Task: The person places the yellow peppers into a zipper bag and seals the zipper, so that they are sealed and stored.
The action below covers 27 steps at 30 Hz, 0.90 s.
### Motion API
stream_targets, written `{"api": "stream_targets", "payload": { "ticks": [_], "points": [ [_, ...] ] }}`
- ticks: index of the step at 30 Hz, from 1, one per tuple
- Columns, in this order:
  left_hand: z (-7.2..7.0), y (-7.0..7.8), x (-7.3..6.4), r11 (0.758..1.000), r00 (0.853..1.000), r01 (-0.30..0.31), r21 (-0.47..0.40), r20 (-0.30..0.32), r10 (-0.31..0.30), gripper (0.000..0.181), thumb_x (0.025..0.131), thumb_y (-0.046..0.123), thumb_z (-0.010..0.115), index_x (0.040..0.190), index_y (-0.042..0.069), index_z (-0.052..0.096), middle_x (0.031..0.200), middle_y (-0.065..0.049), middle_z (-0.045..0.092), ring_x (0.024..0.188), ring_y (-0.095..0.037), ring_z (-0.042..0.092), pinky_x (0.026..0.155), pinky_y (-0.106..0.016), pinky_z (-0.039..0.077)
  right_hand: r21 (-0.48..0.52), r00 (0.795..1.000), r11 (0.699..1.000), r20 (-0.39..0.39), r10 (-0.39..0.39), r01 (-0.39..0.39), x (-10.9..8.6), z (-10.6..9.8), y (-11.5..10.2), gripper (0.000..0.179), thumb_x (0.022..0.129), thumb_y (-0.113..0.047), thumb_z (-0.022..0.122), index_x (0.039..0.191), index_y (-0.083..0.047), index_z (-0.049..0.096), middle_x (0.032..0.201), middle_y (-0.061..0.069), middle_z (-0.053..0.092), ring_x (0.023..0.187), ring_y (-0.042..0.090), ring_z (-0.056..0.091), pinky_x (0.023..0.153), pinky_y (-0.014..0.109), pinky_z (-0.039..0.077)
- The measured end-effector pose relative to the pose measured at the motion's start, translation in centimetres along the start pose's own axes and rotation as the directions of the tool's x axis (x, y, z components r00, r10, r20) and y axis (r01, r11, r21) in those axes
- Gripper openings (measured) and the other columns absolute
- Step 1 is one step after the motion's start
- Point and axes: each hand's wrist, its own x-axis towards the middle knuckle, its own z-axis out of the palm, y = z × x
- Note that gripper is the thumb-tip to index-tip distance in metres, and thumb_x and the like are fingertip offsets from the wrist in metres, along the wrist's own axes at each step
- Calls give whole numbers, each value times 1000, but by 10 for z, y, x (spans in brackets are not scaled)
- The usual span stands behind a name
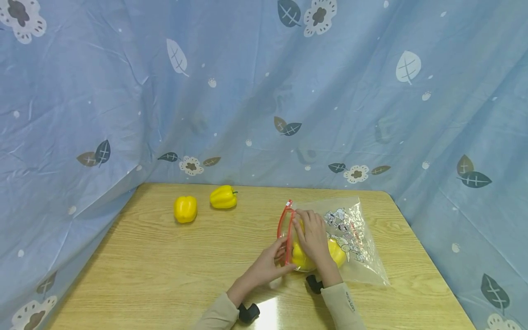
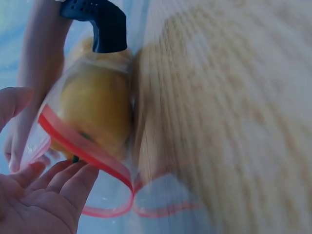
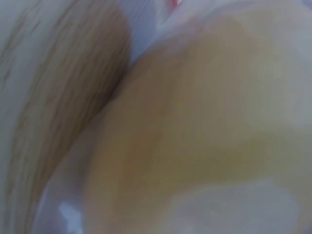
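A clear zip-top bag [image 1: 373,256] with a red-edged mouth lies on its side, holding yellow bell peppers [image 1: 337,252]. My left hand [image 1: 266,266] is at the bag's mouth, palm up in the left wrist view, its fingers [image 2: 73,183] extended at the red zip edge [image 2: 90,151] and the thumb apart. A pepper [image 2: 97,107] sits just inside. My right hand [image 1: 315,236] rests over the bag, fingers reaching toward the mouth; its fingertips are partly hidden. Bag film over a blurred pepper [image 3: 209,122] fills the right wrist view.
Two more yellow bell peppers, one upright [image 1: 185,209] and one on its side [image 1: 223,197], stand at the back left of the wooden table [image 1: 144,275]. Blue patterned cloth [image 1: 247,91] hangs behind and beside it. Black wrist cameras [image 1: 249,314] sit at both wrists.
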Motion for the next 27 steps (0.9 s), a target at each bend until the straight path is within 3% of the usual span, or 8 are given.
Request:
{"api": "stream_targets", "payload": {
  "ticks": [4,10,19,27],
  "points": [
    [3,2,-2,999,999,51,3,0,-51,80,85,32,67,147,18,18,142,-15,40,125,-29,46,100,-32,42,4,1000,1000,7,13,-13,0,-1,-1,29,93,-24,54,119,-11,54,99,9,54,88,29,49,90,48,38],
    [4,3,-3,997,997,71,32,-4,-71,85,86,35,65,149,21,10,141,-18,40,123,-33,47,101,-35,42,14,1000,1000,4,19,-19,1,-1,-1,27,94,-23,53,118,-10,55,97,9,54,87,29,49,87,47,39],
    [-2,-3,-1,1000,1000,11,23,23,-11,78,88,36,62,148,21,16,142,-13,40,123,-30,47,101,-33,42,14,1000,1000,8,11,-11,1,-1,0,27,94,-23,53,118,-10,55,96,9,54,83,27,47,82,44,39],
    [-10,-5,-1,1000,999,2,7,32,-3,73,89,33,62,147,20,20,139,-9,44,124,-26,47,103,-37,40,19,1000,1000,15,11,-11,1,-2,-1,26,94,-21,52,118,-9,55,96,10,54,84,28,48,83,45,39]
  ]
}}
